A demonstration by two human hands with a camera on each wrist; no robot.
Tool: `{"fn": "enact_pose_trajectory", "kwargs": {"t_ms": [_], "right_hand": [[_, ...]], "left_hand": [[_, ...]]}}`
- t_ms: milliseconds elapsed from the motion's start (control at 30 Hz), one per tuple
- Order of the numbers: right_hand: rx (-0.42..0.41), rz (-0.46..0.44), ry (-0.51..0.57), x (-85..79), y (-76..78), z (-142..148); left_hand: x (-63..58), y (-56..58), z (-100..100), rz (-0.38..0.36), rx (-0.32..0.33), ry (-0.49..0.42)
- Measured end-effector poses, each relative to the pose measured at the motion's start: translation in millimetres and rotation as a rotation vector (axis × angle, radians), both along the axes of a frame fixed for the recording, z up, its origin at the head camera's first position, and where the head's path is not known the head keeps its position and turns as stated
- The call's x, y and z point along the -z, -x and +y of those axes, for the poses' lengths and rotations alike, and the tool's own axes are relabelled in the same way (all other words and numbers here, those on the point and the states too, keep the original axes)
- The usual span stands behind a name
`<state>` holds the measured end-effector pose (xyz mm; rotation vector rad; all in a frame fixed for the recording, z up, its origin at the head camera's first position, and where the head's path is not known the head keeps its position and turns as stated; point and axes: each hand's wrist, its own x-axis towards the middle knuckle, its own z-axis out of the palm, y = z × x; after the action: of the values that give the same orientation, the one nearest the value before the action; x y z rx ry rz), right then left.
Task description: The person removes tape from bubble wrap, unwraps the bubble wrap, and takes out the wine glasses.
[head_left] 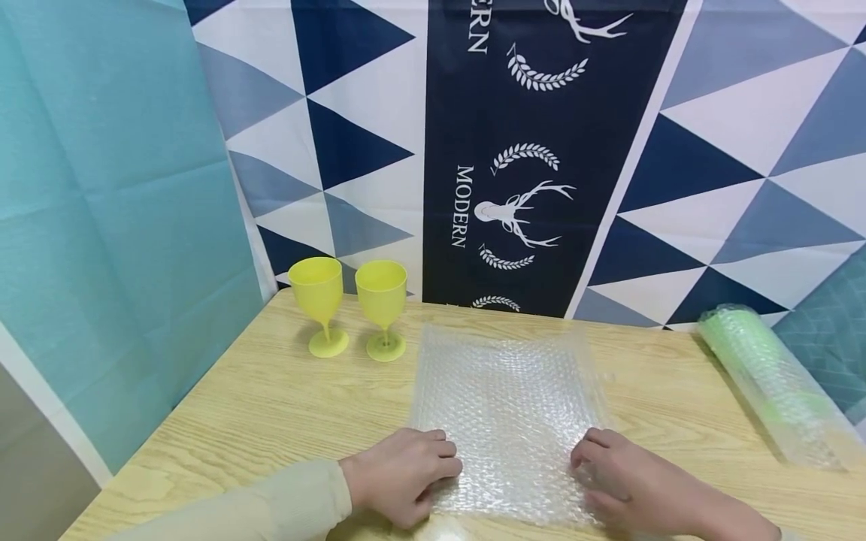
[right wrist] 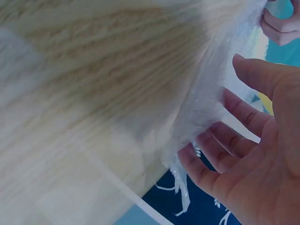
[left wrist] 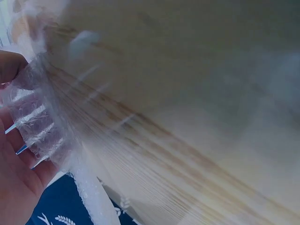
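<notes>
A clear sheet of bubble wrap (head_left: 510, 421) lies spread on the wooden table in the head view, between both hands. My left hand (head_left: 411, 475) grips its left edge; in the left wrist view the film (left wrist: 42, 117) lies across the fingers with the thumb (left wrist: 11, 66) over it. At the right edge is my right hand (head_left: 632, 481). Seen from the right wrist, its loosely bent fingers (right wrist: 220, 150) touch the sheet's edge (right wrist: 199, 105), while the thumb (right wrist: 258, 75) stands apart from them.
Two yellow goblets (head_left: 316, 289) (head_left: 382, 297) stand upright at the back left of the table (head_left: 325, 406). A roll of bubble wrap (head_left: 764, 376), partly green, lies at the right. Patterned cloth (head_left: 501, 150) hangs behind the table, with a teal curtain (head_left: 128, 188) at the left.
</notes>
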<state>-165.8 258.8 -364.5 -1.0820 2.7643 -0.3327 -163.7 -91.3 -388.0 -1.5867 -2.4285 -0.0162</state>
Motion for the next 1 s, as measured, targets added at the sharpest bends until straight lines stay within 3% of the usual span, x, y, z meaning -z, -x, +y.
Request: {"fn": "enact_pose_trajectory", "kwargs": {"t_ms": [167, 400, 667, 833, 1000], "right_hand": [[-0.007, 0.100, -0.011, -8.5, 1.3, 11], [-0.036, 0.317, 0.033, -23.6, 8.0, 37], [0.001, 0.447, 0.060, -30.4, 20.8, 72], [0.038, 0.413, 0.046, -36.1, 41.5, 98], [0.231, 0.266, -0.097, -53.6, 69.1, 131]], "left_hand": [[-0.2, -0.5, 2, -0.015, -0.012, 0.013], [0.0, -0.4, 4, 0.004, -0.022, 0.026], [-0.4, 0.1, 2, 0.001, -0.029, 0.030], [1.4, 0.0, -3, -0.005, -0.032, 0.038], [2.2, -1.4, -8, -0.006, -0.040, 0.034]]}}
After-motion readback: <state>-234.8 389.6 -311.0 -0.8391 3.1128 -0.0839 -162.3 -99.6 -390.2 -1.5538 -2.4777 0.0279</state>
